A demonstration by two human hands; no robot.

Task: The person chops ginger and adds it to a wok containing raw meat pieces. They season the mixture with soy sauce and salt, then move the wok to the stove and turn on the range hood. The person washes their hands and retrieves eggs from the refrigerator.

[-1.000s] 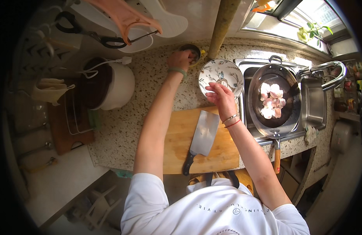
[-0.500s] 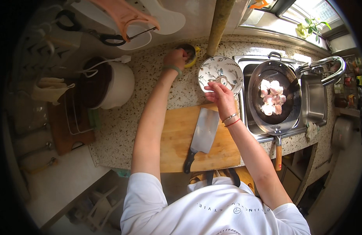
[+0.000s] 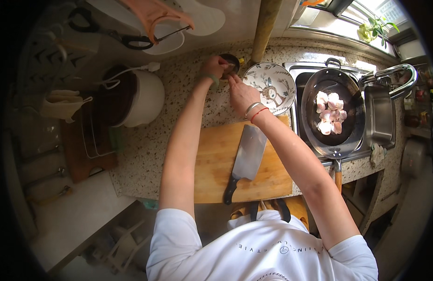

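At the back of the counter, my left hand (image 3: pixel 212 68) is closed at the rim of a small yellow cup (image 3: pixel 232 60) with a dark inside. My right hand (image 3: pixel 243 96) reaches to the near side of this cup, its fingertips pressed together close to my left fingers. Whatever is between those fingertips is too small to make out. Right of my right hand lies a white bowl (image 3: pixel 275 89) with a deer and leaf pattern. Nearer to me, a cleaver (image 3: pixel 250 152) with a black handle rests on a wooden cutting board (image 3: pixel 209 164).
A wok (image 3: pixel 312 126) holding several pale pink meat pieces (image 3: pixel 331 114) sits over the sink (image 3: pixel 382 114), under a curved faucet (image 3: pixel 403 70). A white rice cooker (image 3: pixel 148 96) stands at left. Scissors (image 3: pixel 109 35) and a peach peeler-like tool (image 3: pixel 153 16) hang above.
My right hand has moved left and away from me, from over the white bowl to the cup. My left hand stays at the cup, which now shows more of its dark inside.
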